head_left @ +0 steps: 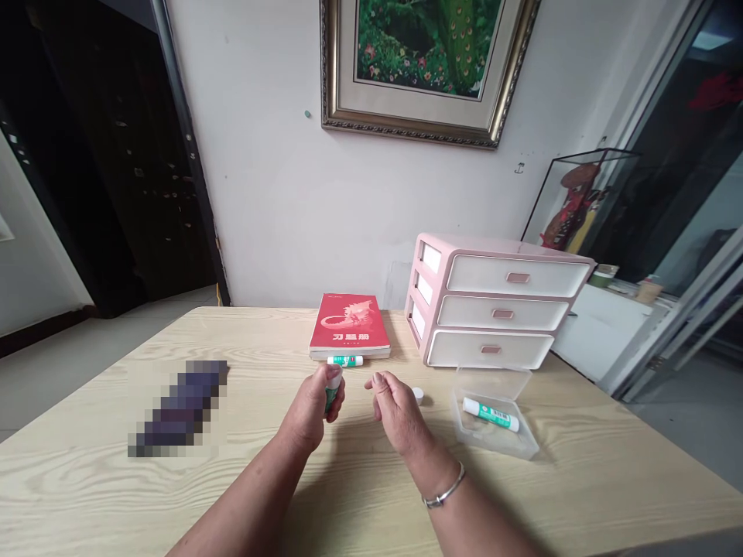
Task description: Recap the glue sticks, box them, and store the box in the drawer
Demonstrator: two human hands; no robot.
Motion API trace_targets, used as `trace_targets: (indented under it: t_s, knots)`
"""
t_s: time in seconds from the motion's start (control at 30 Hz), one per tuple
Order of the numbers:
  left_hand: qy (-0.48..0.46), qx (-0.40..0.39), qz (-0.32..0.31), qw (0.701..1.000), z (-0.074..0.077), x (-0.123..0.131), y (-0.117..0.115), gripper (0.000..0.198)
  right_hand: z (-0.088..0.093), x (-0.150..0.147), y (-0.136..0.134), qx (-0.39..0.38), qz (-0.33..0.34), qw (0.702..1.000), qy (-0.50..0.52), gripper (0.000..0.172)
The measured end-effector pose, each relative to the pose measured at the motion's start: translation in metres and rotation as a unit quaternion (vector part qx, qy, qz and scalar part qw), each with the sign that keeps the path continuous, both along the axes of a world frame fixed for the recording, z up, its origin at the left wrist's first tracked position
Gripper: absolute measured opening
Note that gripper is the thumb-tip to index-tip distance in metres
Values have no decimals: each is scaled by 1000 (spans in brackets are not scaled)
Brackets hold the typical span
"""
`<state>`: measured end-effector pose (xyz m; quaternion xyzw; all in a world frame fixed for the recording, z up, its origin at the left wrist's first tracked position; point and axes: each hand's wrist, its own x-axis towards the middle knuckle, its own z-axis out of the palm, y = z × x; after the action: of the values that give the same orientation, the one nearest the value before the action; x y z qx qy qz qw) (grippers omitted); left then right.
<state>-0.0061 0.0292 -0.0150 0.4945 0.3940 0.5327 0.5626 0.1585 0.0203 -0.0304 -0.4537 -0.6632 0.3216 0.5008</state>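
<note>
With twelve toward the wall and the gap between the hands as centre, the counter [87, 480] spread all round. The drawers [493, 313] stood at two o'clock, all three shut. The book [350, 321] lay flat at twelve, red cover up. The box [499, 446] sat between three and four, its clear lid raised on the far side.

At nine, the left hand [313, 404] had its grip wrapped round the first stick [330, 396], thumb over the upper end; whether that end was capped could not be told. At three, the right hand [395, 408] had a released grip, fingers loosely bent, with nothing visible in it. The second stick [345, 361] lay sideways along the book's near edge; the third stick [491, 415] lay inside the box. Smallest, a white cap [419, 395] rested just beyond the right hand, partly hidden by it.

The step in hand seemed to be handling the first stick at its upper end, probably after uncapping. The next move, as judged, called for a steady left hold and for the right fingers to close neatly on either stick or cap, without knocking the cap away.
</note>
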Motion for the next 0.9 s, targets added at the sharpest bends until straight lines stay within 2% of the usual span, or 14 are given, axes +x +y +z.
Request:
trace_targets:
  t_s: [0.17,0.3,0.43,0.57,0.67,0.73,0.83,0.9]
  knots:
    - [-3,-18,3,1000,-1,3,-1,44,5,-5,-9,51,10,999,1,36]
    - [-6,-26,-17,1000,-4,8,-5,46,8,-11,-16,135,19,990,-30,28]
    - [-26,-6,-92,995,-4,13,-12,46,12,-19,-22,176,20,982,-66,30]
    - [30,32,-183,982,1,11,-17,59,20,-14,-29,184,0,980,-73,28]
    - [115,76,-166,977,3,7,-16,56,30,12,-38,173,-40,976,-123,28]
    - [171,83,-132,973,2,4,-13,55,37,42,-44,173,-104,961,-190,30]
    - [211,86,-96,969,-1,1,-9,54,48,95,-50,152,-172,915,-331,30]
    - [227,100,-81,965,-3,1,-6,51,53,128,-53,107,-181,884,-418,29]
